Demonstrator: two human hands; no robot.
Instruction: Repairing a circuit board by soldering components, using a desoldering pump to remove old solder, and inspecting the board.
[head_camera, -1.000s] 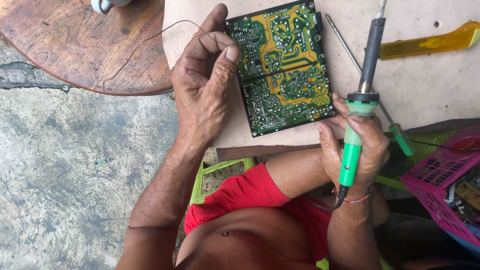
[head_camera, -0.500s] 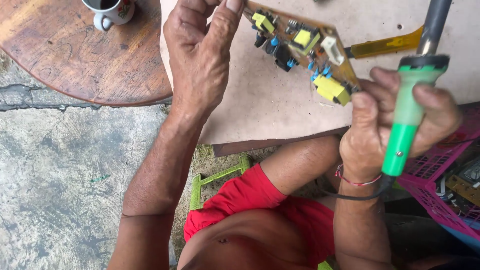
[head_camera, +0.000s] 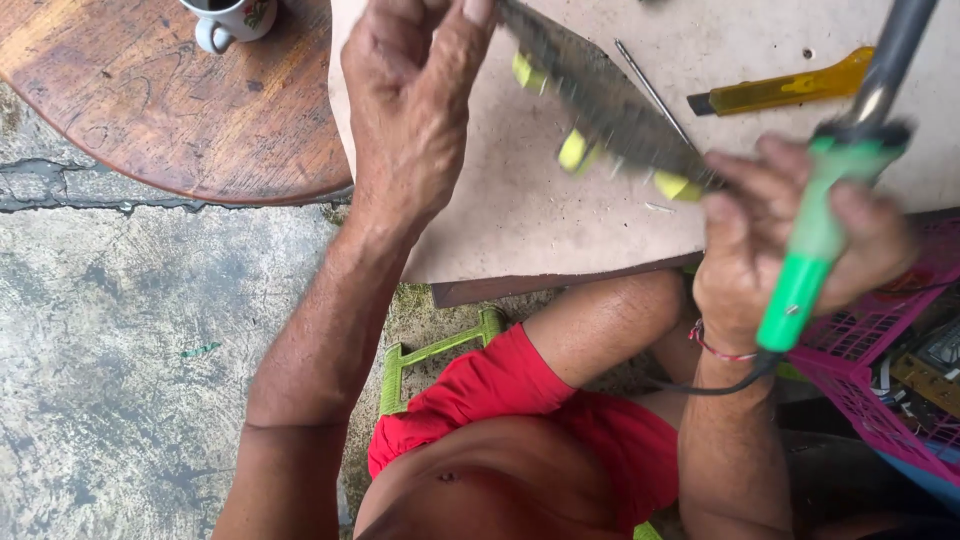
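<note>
Left hand (head_camera: 415, 110) grips circuit board (head_camera: 610, 105) edge | right hand (head_camera: 790, 240) clenches soldering iron (head_camera: 815, 230) | steady the blurred board before tipping in.

Looking like an outdoor home repair spot: cracked concrete ground (head_camera: 130, 350), soldering iron (head_camera: 815, 240), utility knife (head_camera: 780, 92), mug (head_camera: 232, 18) sitting around.

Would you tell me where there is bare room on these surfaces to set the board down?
Free: the round table below the mug, and the worktop between the hands. Crowded: top right, by the knife and the rod.
</note>
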